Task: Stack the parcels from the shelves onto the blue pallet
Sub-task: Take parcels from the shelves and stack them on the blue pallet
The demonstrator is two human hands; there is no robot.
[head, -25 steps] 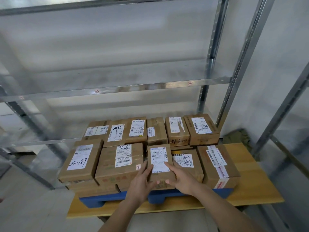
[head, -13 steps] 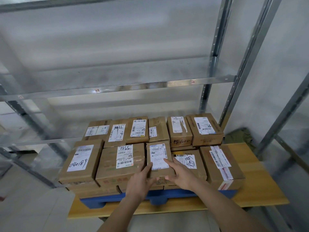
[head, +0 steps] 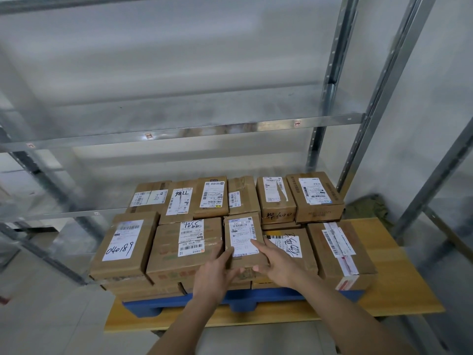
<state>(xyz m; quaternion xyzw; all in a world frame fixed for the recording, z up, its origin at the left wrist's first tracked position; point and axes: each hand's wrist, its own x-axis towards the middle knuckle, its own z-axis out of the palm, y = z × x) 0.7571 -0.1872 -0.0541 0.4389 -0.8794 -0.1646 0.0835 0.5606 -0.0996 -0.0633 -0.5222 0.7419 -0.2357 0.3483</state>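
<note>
Several brown cardboard parcels with white labels stand in two rows on the blue pallet (head: 258,302). A small parcel (head: 243,234) sits in the front row between a wide parcel (head: 184,249) and a parcel with handwriting (head: 291,248). My left hand (head: 213,276) holds its near left corner, thumb on the top edge and fingers on the front face. My right hand (head: 280,265) holds its near right corner, with one finger lying on the label.
The pallet rests on a low wooden table (head: 399,285). Bare metal shelves (head: 179,131) rise behind it, with steel uprights (head: 330,98) at the right. A second rack post (head: 435,180) stands at the far right. Pale floor lies to the left.
The small parcel has slid a little farther back into the gap between its neighbours, and both hands have followed it while staying on its near corners.
</note>
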